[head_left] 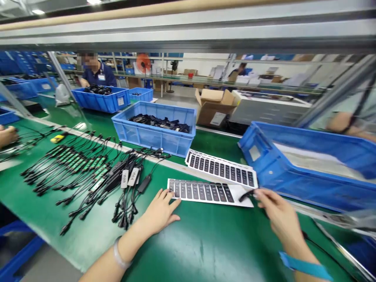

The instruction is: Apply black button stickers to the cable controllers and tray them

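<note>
A white sheet of black labels (202, 191) lies on the green bench, its right end bare of labels. My left hand (160, 210) rests with fingers spread at the left end of that sheet, fingertips on its edge. Pinched between the thumb and finger of my right hand (277, 209) is a black label (245, 195), curled over the sheet's bare right end. Just behind lie more label sheets (221, 169), overlapping one another. Left of my left hand are several black cables with small boxes (144, 183), two of them showing a pale label-like face (133, 176).
Cables with exposed green circuit boards (76, 164) spread across the left. A blue bin of black parts (155, 135) stands behind, and a larger blue bin (317, 178) at right. Another person's hand (8, 136) shows at far left. A metal shelf beam (188, 29) crosses overhead.
</note>
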A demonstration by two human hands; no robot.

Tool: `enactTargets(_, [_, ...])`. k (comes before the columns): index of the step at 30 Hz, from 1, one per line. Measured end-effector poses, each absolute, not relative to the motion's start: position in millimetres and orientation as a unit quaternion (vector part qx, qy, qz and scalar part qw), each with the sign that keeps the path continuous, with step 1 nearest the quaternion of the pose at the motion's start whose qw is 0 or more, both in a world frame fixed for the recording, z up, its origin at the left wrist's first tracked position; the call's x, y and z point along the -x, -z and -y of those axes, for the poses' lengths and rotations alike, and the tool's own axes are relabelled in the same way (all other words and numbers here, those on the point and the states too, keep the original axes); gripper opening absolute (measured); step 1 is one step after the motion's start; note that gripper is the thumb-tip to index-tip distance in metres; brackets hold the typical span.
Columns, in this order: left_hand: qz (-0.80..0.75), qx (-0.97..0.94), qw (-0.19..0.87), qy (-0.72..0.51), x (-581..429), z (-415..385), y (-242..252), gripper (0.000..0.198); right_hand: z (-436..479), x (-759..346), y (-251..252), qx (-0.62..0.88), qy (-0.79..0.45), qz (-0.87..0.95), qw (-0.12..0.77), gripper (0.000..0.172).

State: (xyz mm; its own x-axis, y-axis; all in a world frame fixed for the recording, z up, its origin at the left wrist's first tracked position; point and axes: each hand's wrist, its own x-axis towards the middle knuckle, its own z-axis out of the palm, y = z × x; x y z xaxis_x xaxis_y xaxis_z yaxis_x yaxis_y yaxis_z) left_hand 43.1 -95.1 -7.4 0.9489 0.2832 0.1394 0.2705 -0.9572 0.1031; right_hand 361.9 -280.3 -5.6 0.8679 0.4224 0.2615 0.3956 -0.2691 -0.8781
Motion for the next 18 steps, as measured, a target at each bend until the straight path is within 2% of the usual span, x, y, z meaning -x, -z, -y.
enactTargets(3, [-0.256, -0.963, 0.032, -0.082, -41, 85, 0, 0.045, 283, -356, -16, 0.694, -0.028, 0.088, 0.714, 0.038])
enactTargets(6, [-0.419, -0.903, 0.008, -0.09, -32, 69, -5, 0.03, 273, -336, -36, 0.637, -0.066, 0.085, 0.763, 0.039])
enactTargets(9, [-0.497, -0.862, 0.012, -0.097, -22, 57, -6, 0.017, 253, -307, -47, 0.609, -0.121, 0.147, 0.77, 0.036])
enactTargets(14, [-0.527, -0.834, 0.092, -0.134, -16, 53, -8, 0.03, 215, -257, -51, 0.588, -0.223, 0.256, 0.734, 0.035])
enactTargets(18, [-0.51, -0.81, 0.234, -0.171, -14, 52, -16, 0.033, 186, -224, -53, 0.572, -0.283, 0.337, 0.692, 0.03])
